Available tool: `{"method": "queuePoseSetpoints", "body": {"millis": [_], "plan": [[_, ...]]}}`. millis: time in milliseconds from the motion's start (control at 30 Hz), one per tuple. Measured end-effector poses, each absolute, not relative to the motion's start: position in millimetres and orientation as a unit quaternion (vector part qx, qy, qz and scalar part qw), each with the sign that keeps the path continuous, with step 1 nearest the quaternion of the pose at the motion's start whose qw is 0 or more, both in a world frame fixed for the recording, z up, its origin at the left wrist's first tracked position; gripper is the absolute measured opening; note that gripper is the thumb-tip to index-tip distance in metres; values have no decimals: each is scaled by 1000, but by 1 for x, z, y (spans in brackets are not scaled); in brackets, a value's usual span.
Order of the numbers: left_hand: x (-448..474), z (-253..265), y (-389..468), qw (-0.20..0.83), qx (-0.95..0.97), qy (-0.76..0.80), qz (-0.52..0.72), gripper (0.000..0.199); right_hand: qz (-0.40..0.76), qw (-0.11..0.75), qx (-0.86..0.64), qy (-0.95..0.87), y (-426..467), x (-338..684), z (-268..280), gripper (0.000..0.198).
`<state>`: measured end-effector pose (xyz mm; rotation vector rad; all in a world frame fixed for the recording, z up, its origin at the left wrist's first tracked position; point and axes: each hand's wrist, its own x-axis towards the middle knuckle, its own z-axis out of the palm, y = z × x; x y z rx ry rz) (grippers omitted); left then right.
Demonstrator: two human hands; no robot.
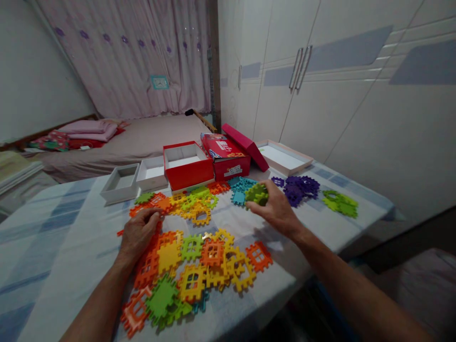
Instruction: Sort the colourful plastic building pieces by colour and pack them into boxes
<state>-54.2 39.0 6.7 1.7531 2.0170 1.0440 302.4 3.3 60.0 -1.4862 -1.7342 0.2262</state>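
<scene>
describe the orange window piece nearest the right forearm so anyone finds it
On the blue-and-white tablecloth, find the mixed-colour pile nearest the viewer. At its right end lies a toothed orange square with a four-pane window. Its closest neighbours are yellow, and nothing in that pile lies farther right.

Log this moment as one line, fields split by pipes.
Right hand: gripping green toothed building pieces, count unclear | left hand: by orange toothed pieces | purple toothed pieces: right of right hand

Head cam faces fwd/down over nearby tbl (81, 232), bed (160, 135) beyond.
</scene>
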Motion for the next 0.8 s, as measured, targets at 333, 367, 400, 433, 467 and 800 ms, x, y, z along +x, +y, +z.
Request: {"method": "queuePoseSetpoints", "body": {"millis": [333,367,400,433,467,800], "plan": [[-62,0,45,121,601,714,339,34,-94,341,-756,-550,-32,452,9,47],[-62,0,45,120,598,718,335,34,-97,334,-759,-550,-34,455,5,48],[-63,0,45,119,593,724,331,33,-99,329,-762,-549,-35,457,2,49],[-63,1,45,119,590,728,328,33,-101,325,-765,-547,-36,457,1,51],[-64,1,45,119,589,731,325,33,-106,321,-768,-544,-37,457,0,52],[-66,1,45,129,599,734,293,44,-201,247,-769,-554,-36,463,-17,60]]}}
